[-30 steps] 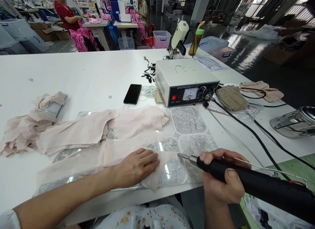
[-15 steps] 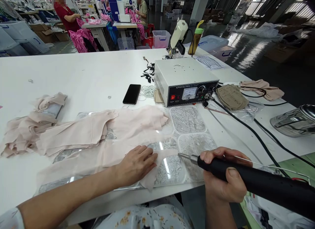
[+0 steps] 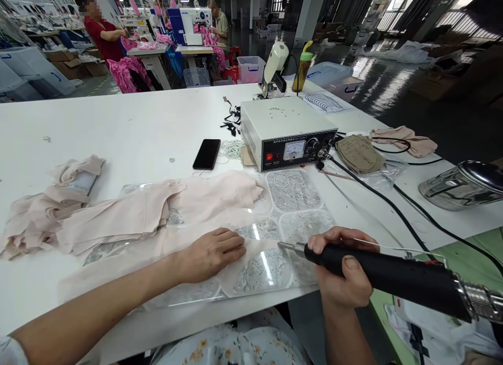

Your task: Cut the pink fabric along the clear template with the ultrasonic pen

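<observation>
My left hand lies flat, fingers together, pressing a strip of pale pink fabric onto a clear plastic template sheet near the table's front edge. My right hand is wrapped round a black handheld tool with a thin metal tip. The tip points left, just beyond the fabric's right end and close to my left fingertips. A black cable runs from the tool's side to a white control box with a dial and red button.
More pink fabric pieces are heaped at the left. A black phone, white cord loops, tan pieces and a steel pot lie on the white table. Other people sit at sewing machines far behind.
The view has tilted slightly, so everything sits a little higher and left. The tool tip and my right hand have edged left towards the fabric end. My left hand stays on the fabric.
</observation>
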Demonstrator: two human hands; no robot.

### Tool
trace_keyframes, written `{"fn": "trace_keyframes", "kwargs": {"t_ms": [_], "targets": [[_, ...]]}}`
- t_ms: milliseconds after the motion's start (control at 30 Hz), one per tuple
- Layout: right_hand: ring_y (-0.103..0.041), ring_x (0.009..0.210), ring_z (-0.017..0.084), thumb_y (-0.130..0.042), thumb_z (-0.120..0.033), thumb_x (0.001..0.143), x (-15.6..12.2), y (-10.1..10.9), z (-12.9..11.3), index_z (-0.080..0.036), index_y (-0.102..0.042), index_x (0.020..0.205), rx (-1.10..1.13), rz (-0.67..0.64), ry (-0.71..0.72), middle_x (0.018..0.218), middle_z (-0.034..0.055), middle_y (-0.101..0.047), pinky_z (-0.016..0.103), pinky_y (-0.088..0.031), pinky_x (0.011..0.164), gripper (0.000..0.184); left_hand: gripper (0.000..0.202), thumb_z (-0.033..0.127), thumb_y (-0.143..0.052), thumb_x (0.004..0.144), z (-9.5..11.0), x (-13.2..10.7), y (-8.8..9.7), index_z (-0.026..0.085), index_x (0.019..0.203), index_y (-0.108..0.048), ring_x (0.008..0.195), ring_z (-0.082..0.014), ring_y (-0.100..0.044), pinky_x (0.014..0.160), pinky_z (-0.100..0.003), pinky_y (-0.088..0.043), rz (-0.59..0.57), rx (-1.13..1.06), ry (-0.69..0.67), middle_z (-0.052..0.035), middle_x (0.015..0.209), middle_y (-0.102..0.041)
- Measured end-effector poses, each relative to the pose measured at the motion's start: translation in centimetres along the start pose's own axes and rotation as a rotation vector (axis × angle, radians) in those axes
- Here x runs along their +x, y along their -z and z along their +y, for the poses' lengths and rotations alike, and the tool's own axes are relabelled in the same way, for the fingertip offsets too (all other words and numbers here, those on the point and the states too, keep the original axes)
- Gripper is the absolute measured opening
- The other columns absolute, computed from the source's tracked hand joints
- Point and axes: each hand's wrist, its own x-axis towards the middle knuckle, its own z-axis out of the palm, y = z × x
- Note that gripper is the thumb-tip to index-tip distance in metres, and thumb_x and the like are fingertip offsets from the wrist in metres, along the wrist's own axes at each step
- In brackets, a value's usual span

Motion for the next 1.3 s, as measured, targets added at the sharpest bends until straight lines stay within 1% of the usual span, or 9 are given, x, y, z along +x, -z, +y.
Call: {"fn": "trace_keyframes", "kwargs": {"t_ms": [133,333,467,567,667,800,900,1000,1300], "targets": [[-0.056,0.05,0.012,-0.059,-0.026,0.073,-0.4,0.3,-1.0,-0.02,-0.062,0.094,-0.006,-0.052,-0.034,0.077,-0.0009,-0.061,0.033,-0.049,0.049,0.021,0.025,0.008,-0.041,0.096,-0.7,0.1,0.3,0.01,0.108,-0.063,0.103,-0.0225,-0.062,0.092,-0.038,-0.052,-0.011,0.03,-0.05,-0.0143,0.11,-0.066],[-0.057,0.052,0.012,-0.06,-0.028,0.075,-0.6,0.3,-1.2,-0.019,-0.061,0.096,0.006,-0.089,-0.014,0.079,0.0001,-0.06,0.033,-0.049,0.05,0.023,0.021,0.01,-0.042,0.098,1.0,0.4,-0.3,0.01,0.104,-0.062,0.09,-0.0198,-0.062,0.08,-0.035,-0.055,0.098,0.112,0.137,-0.0115,0.096,-0.065],[-0.057,0.052,0.012,-0.061,-0.027,0.074,-0.5,0.3,-0.7,-0.019,-0.062,0.095,0.027,-0.08,0.0,0.079,0.0003,-0.06,0.033,-0.05,0.05,0.022,0.019,0.013,-0.044,0.098,2.0,0.5,-1.1,0.011,0.105,-0.061,0.092,-0.0205,-0.062,0.082,-0.037,-0.055,0.142,0.135,0.193,-0.0108,0.097,-0.065],[-0.057,0.052,0.012,-0.062,-0.03,0.076,-0.7,0.4,-1.1,-0.02,-0.061,0.095,0.017,-0.103,-0.063,0.08,0.0006,-0.06,0.034,-0.05,0.051,0.021,0.02,0.011,-0.043,0.098,1.5,0.3,-1.1,0.011,0.107,-0.062,0.099,-0.0216,-0.063,0.091,-0.041,-0.052,0.102,0.141,0.148,-0.0117,0.103,-0.067],[-0.057,0.053,0.012,-0.062,-0.032,0.078,-1.2,0.4,-2.2,-0.02,-0.062,0.095,0.017,-0.132,-0.129,0.08,0.0007,-0.059,0.034,-0.05,0.051,0.021,0.024,0.01,-0.043,0.098,0.5,0.5,-0.4,0.014,0.11,-0.063,0.11,-0.0221,-0.061,0.101,-0.043,-0.048,0.027,0.112,0.021,-0.0111,0.11,-0.067],[-0.057,0.053,0.012,-0.062,-0.032,0.079,-1.9,0.5,-3.3,-0.02,-0.062,0.095,0.047,-0.162,-0.219,0.079,0.0011,-0.058,0.033,-0.05,0.05,0.02,0.025,0.01,-0.042,0.098,0.1,1.0,0.2,0.014,0.108,-0.065,0.109,-0.022,-0.062,0.102,-0.042,-0.048,0.025,0.108,-0.063,-0.011,0.111,-0.068],[-0.057,0.054,0.012,-0.062,-0.032,0.078,-1.9,0.6,-3.1,-0.02,-0.062,0.096,0.082,-0.145,-0.189,0.08,0.0015,-0.059,0.033,-0.05,0.051,0.022,0.023,0.01,-0.043,0.097,0.9,1.1,0.1,0.012,0.108,-0.064,0.105,-0.0228,-0.064,0.096,-0.041,-0.051,0.072,0.111,-0.022,-0.012,0.108,-0.069],[-0.057,0.053,0.012,-0.062,-0.031,0.077,-1.6,0.6,-2.6,-0.02,-0.062,0.096,0.098,-0.128,-0.153,0.08,0.0015,-0.059,0.033,-0.05,0.05,0.022,0.024,0.011,-0.044,0.097,2.0,0.8,-0.4,0.012,0.113,-0.062,0.109,-0.0233,-0.063,0.097,-0.041,-0.051,0.086,0.112,0.056,-0.0126,0.112,-0.068],[-0.058,0.056,0.012,-0.063,-0.033,0.079,-2.3,0.6,-3.1,-0.021,-0.061,0.098,0.123,-0.161,-0.252,0.081,0.0011,-0.058,0.032,-0.05,0.053,0.022,0.024,0.015,-0.046,0.097,3.3,0.3,-0.7,0.014,0.117,-0.06,0.116,-0.0243,-0.06,0.104,-0.046,-0.046,0.103,0.112,0.21,-0.0113,0.116,-0.068]]}}
